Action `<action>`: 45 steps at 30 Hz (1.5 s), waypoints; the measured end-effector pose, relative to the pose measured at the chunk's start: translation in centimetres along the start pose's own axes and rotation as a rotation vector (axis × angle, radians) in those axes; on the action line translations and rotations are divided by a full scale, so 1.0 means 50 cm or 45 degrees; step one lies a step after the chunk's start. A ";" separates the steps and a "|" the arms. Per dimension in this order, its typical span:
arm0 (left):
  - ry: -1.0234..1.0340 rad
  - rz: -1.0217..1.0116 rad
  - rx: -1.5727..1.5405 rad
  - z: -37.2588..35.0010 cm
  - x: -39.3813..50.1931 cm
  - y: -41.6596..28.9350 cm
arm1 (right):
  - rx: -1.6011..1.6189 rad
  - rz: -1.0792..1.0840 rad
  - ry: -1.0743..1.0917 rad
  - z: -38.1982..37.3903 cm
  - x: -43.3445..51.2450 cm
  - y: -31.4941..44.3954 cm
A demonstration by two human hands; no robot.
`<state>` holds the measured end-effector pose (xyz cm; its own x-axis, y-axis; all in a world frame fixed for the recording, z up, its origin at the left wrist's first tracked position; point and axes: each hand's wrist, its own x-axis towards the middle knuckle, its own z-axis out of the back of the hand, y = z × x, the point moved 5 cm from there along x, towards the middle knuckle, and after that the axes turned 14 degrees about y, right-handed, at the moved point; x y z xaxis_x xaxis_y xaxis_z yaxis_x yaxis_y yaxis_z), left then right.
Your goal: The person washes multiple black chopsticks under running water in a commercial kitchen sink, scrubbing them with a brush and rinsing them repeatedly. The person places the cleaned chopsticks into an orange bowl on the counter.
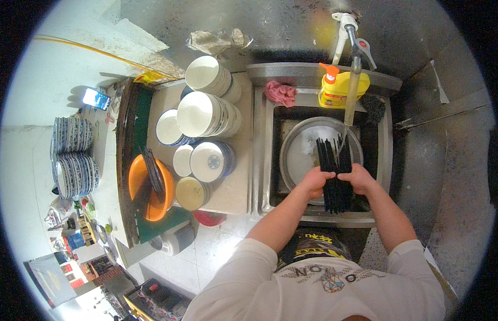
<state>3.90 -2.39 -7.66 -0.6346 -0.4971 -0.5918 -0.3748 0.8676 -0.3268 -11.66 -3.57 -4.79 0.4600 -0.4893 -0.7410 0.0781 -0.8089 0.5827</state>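
A thick bundle of black chopsticks point(335, 194) is gripped between my left hand point(316, 181) and my right hand point(358, 178), one at each side with the thumbs nearly meeting on top. The chopsticks point away from me, above a large round metal basin point(287, 160) that stands inside the stainless-steel sink point(265, 176). Water appears to run in a thin stream from the clear hose on the faucet point(353, 76) onto their far ends. Some liquid lies in the basin, partly hidden by the bundle.
Behind the sink stand a yellow detergent jug point(333, 94), a pink cloth point(280, 94) and a dark scouring pad point(373, 107). Stacked bowls point(197, 114) crowd the left counter. An orange basin point(166, 180) there holds more chopsticks point(152, 170). Farther left are patterned plates point(76, 174) and a lit phone point(96, 98).
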 end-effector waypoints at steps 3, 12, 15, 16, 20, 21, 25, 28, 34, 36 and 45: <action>0.000 0.025 0.013 0.003 0.007 0.009 | 0.050 -0.017 0.030 0.017 -0.007 -0.006; 0.243 0.128 -0.226 -0.028 0.026 0.034 | 0.183 -0.098 -0.023 0.080 -0.066 -0.021; 0.331 0.192 -0.307 -0.032 0.012 0.039 | 0.184 0.017 0.045 0.077 -0.059 -0.026; 0.239 0.265 -0.223 -0.018 0.004 0.038 | -0.010 -0.187 -0.075 0.094 -0.063 -0.038; 0.403 0.067 -0.431 -0.027 -0.012 0.013 | 0.192 -0.088 0.093 0.068 -0.032 -0.040; 0.355 0.067 -0.424 -0.025 -0.011 0.009 | 0.407 0.004 0.205 0.057 -0.026 -0.034; 0.392 0.083 -0.439 -0.058 -0.013 0.010 | 0.616 -0.001 0.250 0.072 -0.031 -0.055; 0.403 0.129 -0.473 -0.081 -0.010 0.017 | 0.259 0.141 0.257 0.111 -0.029 -0.072; 0.521 0.061 -0.488 -0.073 0.005 0.000 | -0.023 0.291 0.257 0.132 0.004 -0.052; 0.483 -0.014 -0.440 -0.044 -0.001 -0.032 | 0.295 0.157 0.300 0.088 0.025 -0.014; 0.423 -0.161 -0.445 0.003 -0.052 -0.107 | 0.394 0.071 0.208 -0.055 0.056 0.115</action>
<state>7.64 -5.75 -4.48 -0.7289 -0.6255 -0.2784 -0.6311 0.7715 -0.0808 -7.50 -8.71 -2.60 0.5936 -0.4968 -0.6331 -0.2111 -0.8553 0.4733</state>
